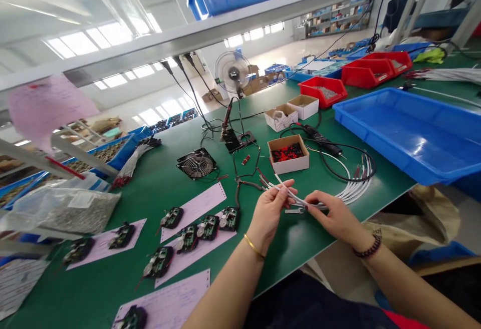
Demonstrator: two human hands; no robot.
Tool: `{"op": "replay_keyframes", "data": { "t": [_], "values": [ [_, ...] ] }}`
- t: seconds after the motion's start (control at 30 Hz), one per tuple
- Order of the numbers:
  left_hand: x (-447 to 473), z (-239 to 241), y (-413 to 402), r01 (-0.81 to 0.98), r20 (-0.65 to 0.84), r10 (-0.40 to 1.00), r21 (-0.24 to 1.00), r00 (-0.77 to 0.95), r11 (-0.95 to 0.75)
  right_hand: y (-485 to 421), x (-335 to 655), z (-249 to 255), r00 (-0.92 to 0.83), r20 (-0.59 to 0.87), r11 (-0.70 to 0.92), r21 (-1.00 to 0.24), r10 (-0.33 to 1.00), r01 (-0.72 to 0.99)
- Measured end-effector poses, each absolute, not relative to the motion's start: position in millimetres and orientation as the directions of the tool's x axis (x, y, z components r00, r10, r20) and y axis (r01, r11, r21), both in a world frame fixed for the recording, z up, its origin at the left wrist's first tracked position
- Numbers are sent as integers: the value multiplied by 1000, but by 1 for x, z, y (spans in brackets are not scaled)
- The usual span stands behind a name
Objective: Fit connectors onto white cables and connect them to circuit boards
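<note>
A bundle of white cables (348, 192) with stripped, coloured wire ends curves across the bench. My left hand (273, 200) is closed around the cables near their left ends, thumb on top. Close by, my right hand (327, 212) pinches the same bundle a little further along. Under the cables lies a small wrench (294, 211), partly covered. Pliers (238, 191) with dark handles rest just left of my left hand. Behind the hands stands a white box (288, 165) holding small red and black parts.
Several small circuit assemblies (187, 238) sit on pink paper sheets at left. A soldering iron stand (238, 141), a square fan (197, 163) and an electric screwdriver (322, 138) occupy the bench. At right is a blue tray (417, 133); red bins (323, 91) stand behind. A shelf crosses overhead.
</note>
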State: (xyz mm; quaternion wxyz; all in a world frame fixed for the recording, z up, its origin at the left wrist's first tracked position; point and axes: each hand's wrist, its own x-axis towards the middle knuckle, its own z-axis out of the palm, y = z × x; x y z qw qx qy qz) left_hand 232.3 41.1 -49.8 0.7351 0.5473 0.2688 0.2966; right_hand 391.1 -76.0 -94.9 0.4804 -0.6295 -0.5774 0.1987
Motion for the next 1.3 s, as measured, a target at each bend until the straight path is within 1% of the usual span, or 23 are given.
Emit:
{"op": "replay_keyframes", "data": {
  "t": [0.1,0.23,0.27,0.3,0.37,0.43,0.5,0.57,0.67,0.87,0.93,1.07,1.3],
  "values": [
    [234,-47,39,-123,-61,701,970,710,209,-77,393,-88,183,274,146,-844,944,515],
    [235,-39,41,-66,-49,670,987,741,146,-77,398,-74,-11,206,181,-833,978,522],
    [232,-37,41,-50,-43,674,992,737,118,-76,400,-72,-30,184,173,-839,982,516],
    [228,-35,42,-34,-36,685,996,728,88,-75,402,-71,-18,172,157,-849,985,505],
    [214,-34,41,8,-23,724,1000,689,23,-72,405,-71,94,185,121,-876,978,467],
    [195,-39,36,114,17,759,986,650,-121,-67,408,-71,226,218,97,-888,949,449],
    [177,-48,27,248,60,763,927,643,-282,-60,407,-70,267,197,36,-860,943,509],
    [164,-60,15,327,70,748,869,660,-371,-51,403,-69,255,103,-86,-768,961,635],
    [152,-74,-2,333,40,748,879,663,-342,-37,393,-69,258,-34,-222,-620,966,752],
    [141,-83,-14,253,25,743,932,669,-260,-23,380,-77,239,-47,-229,-508,970,831],
    [137,-86,-13,225,18,744,948,668,-224,-21,381,-79,242,-54,-237,-490,969,839],
    [128,-94,-11,154,-5,747,979,665,-131,-18,385,-81,266,-54,-257,-495,962,830],
    [122,-100,-9,52,15,710,996,704,-73,-11,389,-78,352,-42,-327,-483,935,812]
  ]
}}
